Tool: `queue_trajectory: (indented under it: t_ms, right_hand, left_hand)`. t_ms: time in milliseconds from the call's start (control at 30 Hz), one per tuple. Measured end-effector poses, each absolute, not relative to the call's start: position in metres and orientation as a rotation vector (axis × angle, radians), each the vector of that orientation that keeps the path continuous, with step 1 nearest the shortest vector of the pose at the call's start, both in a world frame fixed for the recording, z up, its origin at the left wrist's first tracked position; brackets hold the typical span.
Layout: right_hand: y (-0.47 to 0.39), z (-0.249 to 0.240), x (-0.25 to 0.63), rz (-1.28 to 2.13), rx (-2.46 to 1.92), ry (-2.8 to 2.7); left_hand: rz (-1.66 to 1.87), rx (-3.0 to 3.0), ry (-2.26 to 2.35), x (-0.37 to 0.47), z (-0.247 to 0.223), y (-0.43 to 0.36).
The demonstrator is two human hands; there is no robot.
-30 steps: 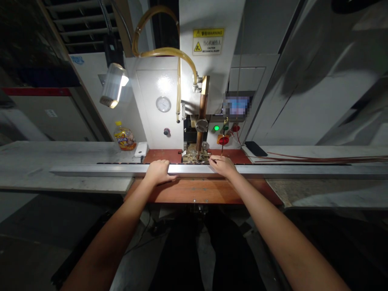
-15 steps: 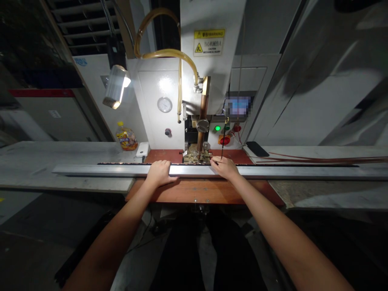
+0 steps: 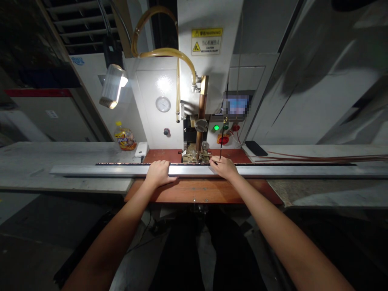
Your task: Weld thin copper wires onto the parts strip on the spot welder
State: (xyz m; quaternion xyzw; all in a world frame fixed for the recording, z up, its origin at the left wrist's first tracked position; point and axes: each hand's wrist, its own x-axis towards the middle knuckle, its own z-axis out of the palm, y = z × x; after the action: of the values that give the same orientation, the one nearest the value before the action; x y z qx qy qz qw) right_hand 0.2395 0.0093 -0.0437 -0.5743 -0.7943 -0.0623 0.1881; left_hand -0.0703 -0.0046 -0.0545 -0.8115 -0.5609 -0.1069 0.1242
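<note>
A long silver metal bar point(image 3: 100, 170) lies across the bench, with a thin dark strip point(image 3: 121, 164) along its far edge. My left hand point(image 3: 158, 173) is closed over the bar left of the machine head, fingers over the far side and thumb along the near side. My right hand point(image 3: 223, 167) rests on the bar to the right, its fingers pinched round a thin dark rod point(image 3: 222, 141) that stands up from them. Between my hands, the copper-coloured electrode point(image 3: 200, 137) of the machine comes down onto a small metal fixture point(image 3: 194, 153) behind the bar. The contact point is too small to make out.
A lit lamp point(image 3: 112, 87) hangs at left. Behind the bar stand a bottle point(image 3: 125, 138) and a white box-like device point(image 3: 141, 149). At right lie a black phone-like slab point(image 3: 256, 148) and several thin brown rods point(image 3: 318, 157). A green light point(image 3: 216, 127) glows on the machine.
The whole view has shifted very slightly to the left. My hands, the bar and the thin rod keep their places relative to the machine.
</note>
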Motion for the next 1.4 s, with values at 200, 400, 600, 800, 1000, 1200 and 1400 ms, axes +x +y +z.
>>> queue_trajectory:
  t_ms: [200, 400, 600, 800, 1000, 1200, 1400]
  right_hand:
    - [0.010, -0.045, 0.241, -0.174, -1.595, -2.219]
    - [0.010, -0.047, 0.244, -0.171, -1.582, -2.211]
    - [0.011, -0.048, 0.246, -0.166, -1.587, -2.204]
    - [0.012, -0.050, 0.248, -0.168, -1.591, -2.201]
    - [0.012, -0.050, 0.249, -0.171, -1.588, -2.199]
    - [0.010, -0.048, 0.250, -0.180, -1.592, -2.195]
    - [0.009, -0.048, 0.252, -0.179, -1.597, -2.190]
  left_hand:
    - [-0.311, -2.354, -1.603, -0.069, -0.056, -0.005]
    - [-0.298, -2.347, -1.597, -0.067, -0.055, -0.005]
    - [-0.313, -2.366, -1.618, -0.065, -0.055, -0.005]
    - [-0.347, -2.382, -1.644, -0.064, -0.056, -0.005]
    - [-0.324, -2.363, -1.636, -0.062, -0.056, -0.005]
    - [-0.315, -2.357, -1.629, -0.060, -0.057, -0.005]
    - [-0.313, -2.353, -1.635, -0.059, -0.058, -0.004]
